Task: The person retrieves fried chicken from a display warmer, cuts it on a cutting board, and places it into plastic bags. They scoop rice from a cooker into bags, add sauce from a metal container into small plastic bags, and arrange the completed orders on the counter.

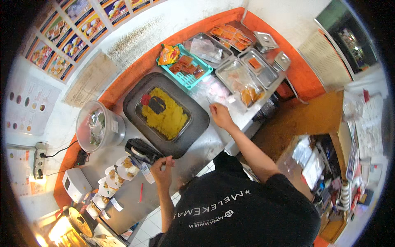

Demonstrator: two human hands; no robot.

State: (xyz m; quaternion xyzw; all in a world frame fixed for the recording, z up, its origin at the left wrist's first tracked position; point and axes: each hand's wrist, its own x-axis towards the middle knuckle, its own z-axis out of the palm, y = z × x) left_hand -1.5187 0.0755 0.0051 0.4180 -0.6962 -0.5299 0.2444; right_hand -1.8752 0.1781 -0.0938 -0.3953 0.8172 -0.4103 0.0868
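My left hand [163, 173] is at the near corner of a dark grey food warmer [197, 123], fingers curled. Beside it lies a black device [140, 150] with a white roll-like part. My right hand [221, 116] hovers past the warmer's right side with bent fingers; a thin sliver shows at its fingertips, too small to make out. Yellow rice [165, 119] fills a metal pan set in the warmer. On the rice rest a black-handled object [157, 105] and something red [145, 100]. White food boxes [114, 179] with rice and brown pieces stand in a row at left.
A turquoise basket [188, 82] holds packets. Behind my right hand are metal trays [234, 72] with bagged food. A clear plastic tub [118, 128] and a white box-shaped machine [77, 185] stand along the wall. A red pen [141, 193] lies near the steel counter's [129, 213] front edge.
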